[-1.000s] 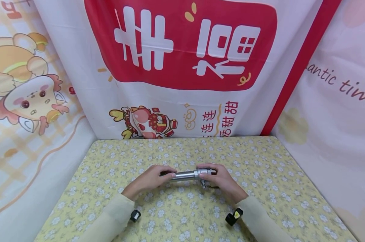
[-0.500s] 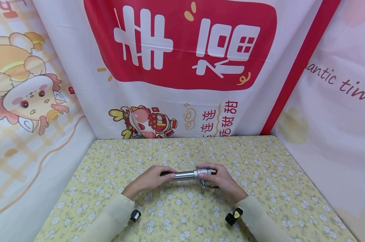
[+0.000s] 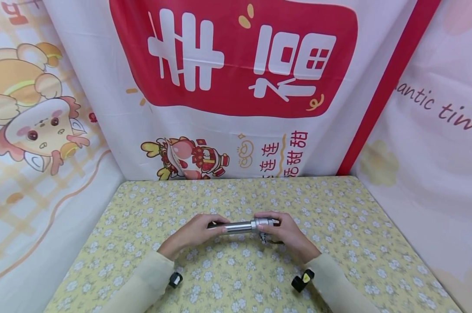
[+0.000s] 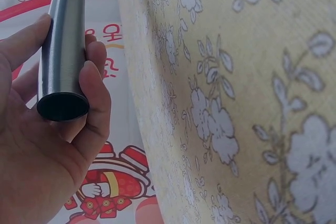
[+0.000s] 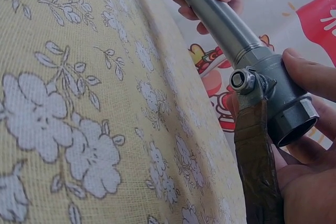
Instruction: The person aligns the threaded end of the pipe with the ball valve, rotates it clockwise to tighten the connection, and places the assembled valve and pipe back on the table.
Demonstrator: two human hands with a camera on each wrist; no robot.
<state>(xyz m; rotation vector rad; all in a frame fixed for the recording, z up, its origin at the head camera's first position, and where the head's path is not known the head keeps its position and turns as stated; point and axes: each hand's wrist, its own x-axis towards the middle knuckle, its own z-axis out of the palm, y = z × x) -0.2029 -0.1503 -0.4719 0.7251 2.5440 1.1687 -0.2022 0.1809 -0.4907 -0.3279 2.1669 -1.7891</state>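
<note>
A smooth steel pipe (image 3: 237, 227) joins a metal ball valve (image 5: 276, 90) end to end, held roughly level above the table. My left hand (image 3: 201, 229) grips the pipe near its open left end, with thumb and fingers around it in the left wrist view. At the other end my right hand (image 3: 283, 228) grips the valve body. A brown-wrapped lever handle (image 5: 255, 161) and its nut (image 5: 242, 81) stick out from the valve's side. The pipe's hollow end (image 4: 63, 106) faces the left wrist camera. Where pipe and valve meet, some thread shows in the right wrist view.
A table with a yellow floral cloth (image 3: 236, 278) lies under the hands. Printed white and red curtains (image 3: 240, 126) hang behind it and along both sides. Black wrist devices (image 3: 175, 279) sit at both sleeves.
The left thumb and fingers have shifted slightly on the pipe. The right hand and valve stay in place.
</note>
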